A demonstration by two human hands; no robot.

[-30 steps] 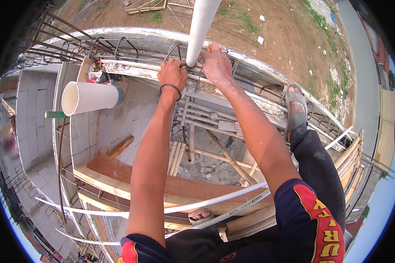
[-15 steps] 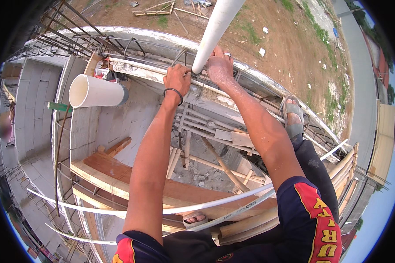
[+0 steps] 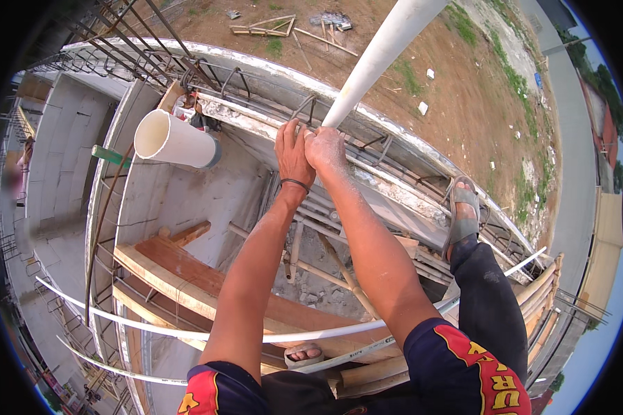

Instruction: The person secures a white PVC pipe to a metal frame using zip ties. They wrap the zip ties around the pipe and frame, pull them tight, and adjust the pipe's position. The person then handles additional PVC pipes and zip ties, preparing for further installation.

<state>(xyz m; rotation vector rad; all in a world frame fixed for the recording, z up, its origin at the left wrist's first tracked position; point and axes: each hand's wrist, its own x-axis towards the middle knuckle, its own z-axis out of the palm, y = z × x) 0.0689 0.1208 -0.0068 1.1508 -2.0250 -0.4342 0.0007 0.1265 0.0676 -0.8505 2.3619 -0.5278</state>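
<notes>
A long white plastic pipe [image 3: 374, 62] slants up and away over the wall edge, its lower end hidden by my hands. My right hand [image 3: 327, 149], dusted with pale powder, is closed around that lower end. Pressed against it, my left hand [image 3: 294, 153] has its fingers curled at the same spot; what they grip is hidden. Both hands are above the inner board edge of the wall form [image 3: 256, 124], beside bent steel bars [image 3: 304, 107].
A wide white pipe piece [image 3: 176, 140] stands on the left. Thin white pipes [image 3: 291, 337] and wooden beams [image 3: 166, 280] cross below me, above a deep space with rubble [image 3: 318, 290]. My sandaled foot [image 3: 465, 207] rests on the wall; upright rebar [image 3: 152, 34] stands far left.
My right hand has come from behind the pipe to its near side, against my left hand. The pipe's lower end is now covered. The whole view has shifted slightly.
</notes>
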